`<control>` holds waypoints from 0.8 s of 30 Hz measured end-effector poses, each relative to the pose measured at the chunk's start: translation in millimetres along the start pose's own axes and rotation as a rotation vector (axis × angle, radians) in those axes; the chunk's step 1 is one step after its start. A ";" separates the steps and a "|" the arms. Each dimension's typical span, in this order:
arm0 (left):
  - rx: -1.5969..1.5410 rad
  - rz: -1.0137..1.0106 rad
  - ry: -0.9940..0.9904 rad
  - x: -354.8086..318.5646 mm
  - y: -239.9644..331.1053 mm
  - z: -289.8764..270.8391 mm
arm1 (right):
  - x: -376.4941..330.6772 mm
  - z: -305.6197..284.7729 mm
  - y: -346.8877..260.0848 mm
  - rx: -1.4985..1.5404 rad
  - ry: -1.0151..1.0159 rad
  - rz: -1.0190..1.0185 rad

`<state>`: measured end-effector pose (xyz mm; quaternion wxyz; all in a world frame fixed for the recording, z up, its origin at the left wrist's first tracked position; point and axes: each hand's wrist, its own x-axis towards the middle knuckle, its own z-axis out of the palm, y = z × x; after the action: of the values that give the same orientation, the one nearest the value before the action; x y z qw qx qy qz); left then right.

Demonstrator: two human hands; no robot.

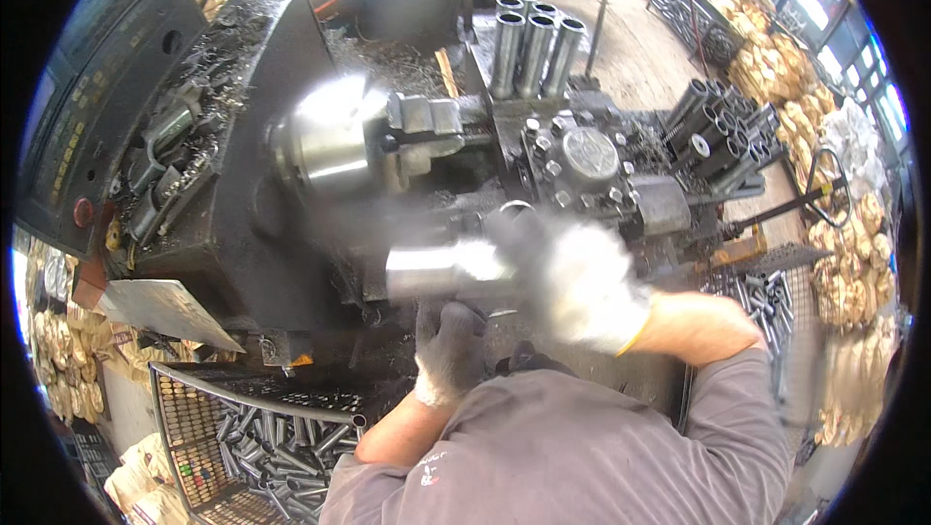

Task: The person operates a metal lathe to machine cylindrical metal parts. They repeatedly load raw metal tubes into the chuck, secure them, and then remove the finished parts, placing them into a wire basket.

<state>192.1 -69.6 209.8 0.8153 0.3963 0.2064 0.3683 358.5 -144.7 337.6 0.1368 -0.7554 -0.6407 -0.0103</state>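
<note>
One shiny steel tube (441, 271), motion-blurred, sits in front of the lathe chuck (330, 142), lying roughly level with its long axis running left-right and its far end toward the machine. Gloved right hand (572, 278) is wrapped around its right end; gloved left hand (449, 350) curls just below it, can't tell if touching.

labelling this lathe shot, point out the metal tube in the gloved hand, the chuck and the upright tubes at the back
metal tube (432, 270), head view, on its shiny side wall
chuck (325, 142), head view, on its round steel body
upright tubes (536, 50), head view, on the middle tube's wall
</note>
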 end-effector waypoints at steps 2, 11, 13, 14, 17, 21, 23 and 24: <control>-0.187 -0.234 0.100 -14.7 3.0 16.8 | -36.4 48.0 -11.0 0.097 -0.038 -0.054; -0.008 -0.441 0.390 10.9 -107.1 -51.5 | -84.7 168.6 41.0 0.530 -0.624 0.553; -0.120 -0.428 0.317 10.3 -113.4 -59.6 | -86.1 151.8 48.1 0.647 -0.619 0.534; -0.205 -0.439 0.303 8.9 -112.5 -59.3 | -86.1 146.4 53.1 0.741 -0.594 0.535; -0.383 -0.449 0.301 -0.2 -97.6 -51.2 | -116.1 186.4 96.7 0.817 -0.613 0.407; -0.459 -0.536 0.321 -10.3 -90.0 -64.9 | -104.1 150.7 80.5 0.914 -0.667 0.445; -0.271 -0.470 0.167 -12.8 -71.1 -64.9 | -106.6 137.4 82.7 0.904 -0.351 0.387; 0.027 -0.316 0.133 -8.7 -60.1 -48.9 | -117.0 139.4 94.4 0.847 -0.108 0.291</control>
<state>182.0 -76.9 132.8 0.8421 0.3446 0.3247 0.2582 406.9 -240.3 162.9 0.4002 -0.7146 -0.4816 0.3119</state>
